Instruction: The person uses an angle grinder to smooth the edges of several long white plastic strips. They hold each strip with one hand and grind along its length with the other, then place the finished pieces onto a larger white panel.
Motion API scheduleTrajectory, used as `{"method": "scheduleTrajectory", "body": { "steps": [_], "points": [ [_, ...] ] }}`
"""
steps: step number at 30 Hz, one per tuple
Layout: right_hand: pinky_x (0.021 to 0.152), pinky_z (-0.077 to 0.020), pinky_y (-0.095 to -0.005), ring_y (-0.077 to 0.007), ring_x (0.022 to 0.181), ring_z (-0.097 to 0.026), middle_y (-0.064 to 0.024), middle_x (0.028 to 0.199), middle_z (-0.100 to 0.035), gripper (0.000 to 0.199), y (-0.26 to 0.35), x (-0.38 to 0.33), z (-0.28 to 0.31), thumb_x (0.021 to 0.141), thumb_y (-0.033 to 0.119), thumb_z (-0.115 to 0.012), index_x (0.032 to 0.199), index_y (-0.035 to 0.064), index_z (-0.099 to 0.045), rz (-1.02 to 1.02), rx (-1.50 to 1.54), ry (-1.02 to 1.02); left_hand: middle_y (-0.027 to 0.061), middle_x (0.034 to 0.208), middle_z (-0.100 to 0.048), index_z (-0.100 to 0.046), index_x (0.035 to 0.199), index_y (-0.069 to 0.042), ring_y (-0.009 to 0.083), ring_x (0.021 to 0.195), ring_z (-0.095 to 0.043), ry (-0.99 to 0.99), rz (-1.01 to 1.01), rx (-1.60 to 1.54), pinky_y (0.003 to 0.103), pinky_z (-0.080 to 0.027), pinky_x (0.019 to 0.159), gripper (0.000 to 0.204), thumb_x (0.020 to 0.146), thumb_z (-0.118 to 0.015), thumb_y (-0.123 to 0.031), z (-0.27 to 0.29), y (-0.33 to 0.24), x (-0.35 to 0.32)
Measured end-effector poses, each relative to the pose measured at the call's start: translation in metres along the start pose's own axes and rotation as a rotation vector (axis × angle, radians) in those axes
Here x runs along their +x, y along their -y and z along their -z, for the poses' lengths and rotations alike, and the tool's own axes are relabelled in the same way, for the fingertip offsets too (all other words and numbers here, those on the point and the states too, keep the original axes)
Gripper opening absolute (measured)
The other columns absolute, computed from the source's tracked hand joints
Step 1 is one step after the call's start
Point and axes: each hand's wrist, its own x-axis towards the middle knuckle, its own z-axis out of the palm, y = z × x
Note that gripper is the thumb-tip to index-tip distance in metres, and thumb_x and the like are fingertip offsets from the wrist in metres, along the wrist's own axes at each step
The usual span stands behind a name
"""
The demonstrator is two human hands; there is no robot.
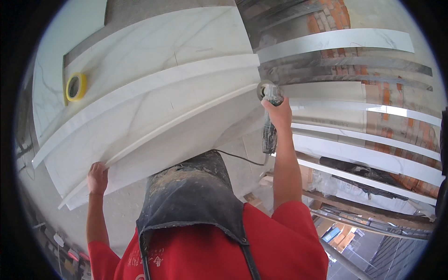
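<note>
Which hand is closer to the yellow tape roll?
Left. The left hand grips the slab edge below the tape roll; the right hand, holding the grinder, is far off to its right.

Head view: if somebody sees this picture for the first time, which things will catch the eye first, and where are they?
The long white marble-look slab fills the upper left, lying slantwise; the left hand holds its lower end. At the slab's right end the right hand grips an angle grinder, its disc at the slab's edge. A yellow tape roll lies on the tile at far left, and the person's red shirt with a dusty black apron fills the bottom.
</note>
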Motion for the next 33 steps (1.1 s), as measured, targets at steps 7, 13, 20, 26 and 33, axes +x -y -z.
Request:
{"method": "scheduleTrajectory", "body": {
  "steps": [7, 13, 20, 26, 33],
  "points": [
    [0.089, -0.0544, -0.0496, -0.0454, 0.104, -0.069, -0.0266, 0.111, -0.071, 0.083, 0.032, -0.091, -0.025, 0.072, 0.045, -0.084, 0.136, 0.0043, -0.049, 0.174, -0.032, 0.231, 0.0154, 0.108, -0.069, -0.064, 0.101, -0.003, 0.0386, 0.104, -0.065, 0.045, 0.023, 0.036, 0.048, -0.055, 0.086, 0.020, 0.086, -0.074, -0.012, -0.004, 0.004, -0.003],
    [0.089, -0.0547, -0.0500, -0.0448, 0.105, -0.069, -0.0271, 0.111, -0.071, 0.085, 0.062, -0.152, -0.062, 0.074, 0.044, -0.084, 0.140, 0.0065, -0.047, 0.330, -0.083, 0.509, 0.0147, 0.106, -0.069, -0.065, 0.101, -0.003, 0.0382, 0.102, -0.065, -0.023, -0.012, 0.012, 0.048, -0.055, 0.085, 0.020, 0.084, -0.075, -0.009, -0.002, -0.001, 0.000],
    [0.090, -0.0540, -0.0517, -0.0454, 0.106, -0.069, -0.0280, 0.112, -0.071, 0.086, 0.017, -0.084, -0.038, 0.075, 0.045, -0.082, 0.140, 0.0039, -0.045, 0.216, -0.085, 0.219, 0.0154, 0.107, -0.069, -0.065, 0.102, -0.002, 0.0394, 0.102, -0.065, -0.017, 0.000, 0.014, 0.049, -0.055, 0.084, 0.020, 0.086, -0.074, -0.008, -0.005, 0.002, -0.003],
    [0.093, -0.0533, -0.0500, -0.0455, 0.109, -0.068, -0.0279, 0.113, -0.070, 0.084, -0.008, -0.018, -0.007, 0.073, 0.048, -0.083, 0.135, 0.0029, -0.049, 0.073, 0.033, 0.062, 0.0169, 0.109, -0.070, -0.065, 0.104, -0.001, 0.0407, 0.103, -0.065, -0.008, 0.001, 0.036, 0.049, -0.055, 0.085, 0.021, 0.086, -0.074, -0.008, -0.007, 0.007, -0.003],
    [0.094, -0.0525, -0.0494, -0.0440, 0.110, -0.068, -0.0264, 0.114, -0.070, 0.084, 0.017, -0.073, -0.031, 0.071, 0.050, -0.084, 0.131, 0.0022, -0.051, 0.152, 0.027, 0.229, 0.0167, 0.107, -0.069, -0.065, 0.104, -0.002, 0.0404, 0.103, -0.065, -0.003, 0.020, 0.035, 0.049, -0.055, 0.084, 0.020, 0.087, -0.073, -0.007, -0.004, 0.003, -0.003]
  ]
}}
